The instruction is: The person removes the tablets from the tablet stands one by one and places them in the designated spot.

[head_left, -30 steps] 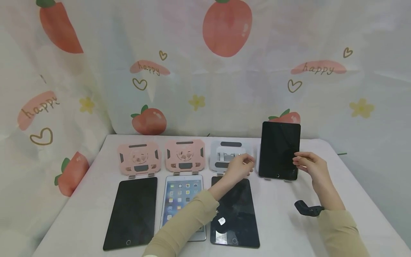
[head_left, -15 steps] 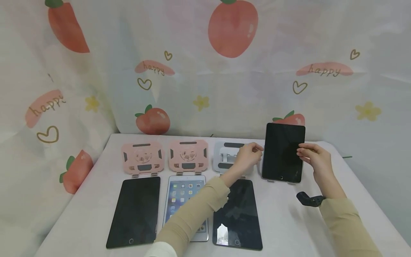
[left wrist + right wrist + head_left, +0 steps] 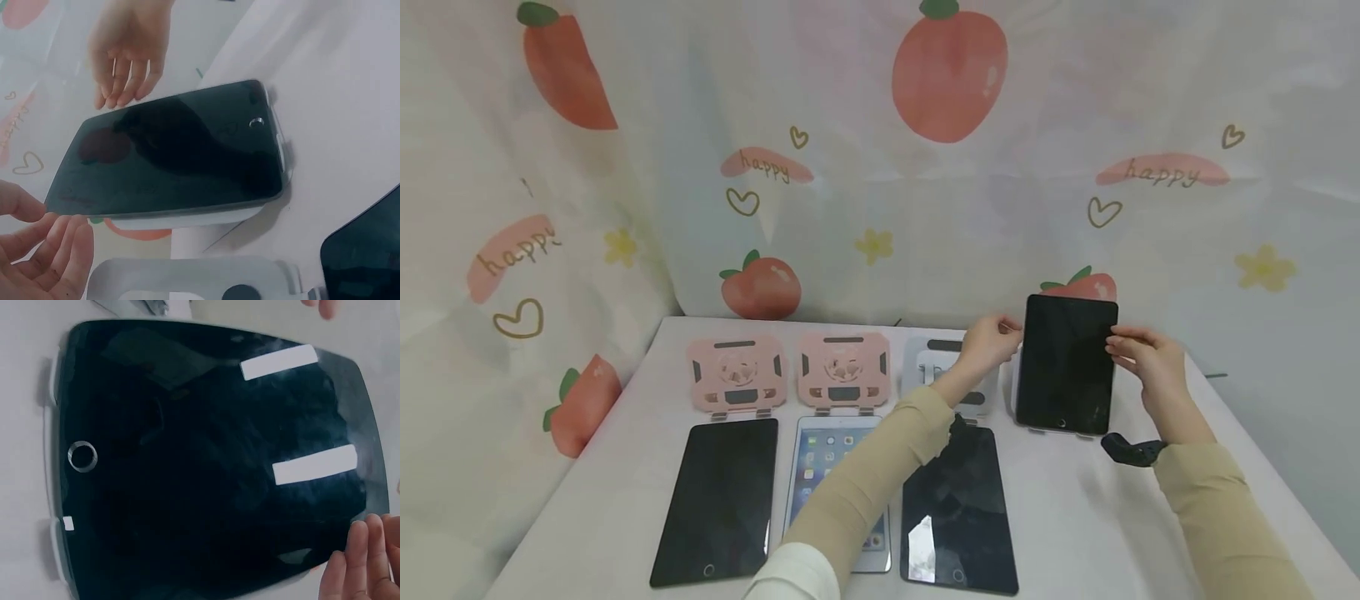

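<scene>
A black tablet (image 3: 1066, 362) stands propped upright on a pale stand (image 3: 187, 220) at the table's back right; the tablet hides most of the stand. My left hand (image 3: 988, 342) is at the tablet's left side, near its upper corner. In the left wrist view its thumb and loosely bent fingers meet by that corner. My right hand (image 3: 1157, 367) is at the opposite edge, its fingers (image 3: 356, 556) fairly straight and at the upper right edge. Whether either hand presses the tablet is hard to tell.
Flat on the white table lie a black tablet (image 3: 718, 500) at left, a white tablet with a lit screen (image 3: 811, 458), and another black tablet (image 3: 958, 517). Behind them are two pink stands (image 3: 737, 373) and a grey-white stand (image 3: 913, 354). A printed curtain (image 3: 850, 200) hangs behind.
Both hands have moved up along the tablet's sides, and my left hand has come closer to its left edge. The tablet stays propped on the stand; the head view has shifted slightly.
</scene>
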`<state>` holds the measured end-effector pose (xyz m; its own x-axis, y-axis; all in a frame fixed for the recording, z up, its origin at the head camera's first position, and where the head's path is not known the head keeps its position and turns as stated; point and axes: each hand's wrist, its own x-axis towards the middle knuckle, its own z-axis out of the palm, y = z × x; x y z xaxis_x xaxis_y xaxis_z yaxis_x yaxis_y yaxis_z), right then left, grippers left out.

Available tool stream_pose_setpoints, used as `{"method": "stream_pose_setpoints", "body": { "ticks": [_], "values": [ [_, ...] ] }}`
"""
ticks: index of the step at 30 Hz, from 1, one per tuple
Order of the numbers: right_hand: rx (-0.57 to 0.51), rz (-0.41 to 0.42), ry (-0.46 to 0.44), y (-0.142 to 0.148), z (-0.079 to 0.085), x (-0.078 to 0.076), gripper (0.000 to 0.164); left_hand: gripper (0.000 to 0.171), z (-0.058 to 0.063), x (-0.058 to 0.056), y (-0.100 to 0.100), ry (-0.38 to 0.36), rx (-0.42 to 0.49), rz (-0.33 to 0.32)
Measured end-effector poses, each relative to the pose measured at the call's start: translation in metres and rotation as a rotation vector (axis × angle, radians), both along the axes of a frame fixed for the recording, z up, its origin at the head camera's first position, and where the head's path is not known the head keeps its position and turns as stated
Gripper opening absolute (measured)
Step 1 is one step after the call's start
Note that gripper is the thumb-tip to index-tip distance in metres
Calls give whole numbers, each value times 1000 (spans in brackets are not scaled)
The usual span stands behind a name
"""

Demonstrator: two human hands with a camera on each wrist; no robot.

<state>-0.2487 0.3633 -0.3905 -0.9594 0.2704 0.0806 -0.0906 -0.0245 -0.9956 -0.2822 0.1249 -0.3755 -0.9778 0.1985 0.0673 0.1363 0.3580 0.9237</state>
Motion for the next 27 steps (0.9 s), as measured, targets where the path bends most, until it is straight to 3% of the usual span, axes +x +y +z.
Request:
{"method": "stream_pose_setpoints", "body": {
  "ticks": [8, 15, 21, 27],
  "values": [
    [-73, 26, -41, 11, 11, -3, 16, 16, 7, -13, 7, -12, 23, 14],
    [16, 24, -93, 18, 15, -10, 12, 15, 4, -24, 14, -21, 37, 52],
    [86, 61, -127, 21, 17, -15, 10, 15, -2, -30, 21, -37, 104, 53],
    [106, 105, -147, 20, 17, -20, 12, 16, -5, -33, 25, 4, 82, 60]
  ]
}}
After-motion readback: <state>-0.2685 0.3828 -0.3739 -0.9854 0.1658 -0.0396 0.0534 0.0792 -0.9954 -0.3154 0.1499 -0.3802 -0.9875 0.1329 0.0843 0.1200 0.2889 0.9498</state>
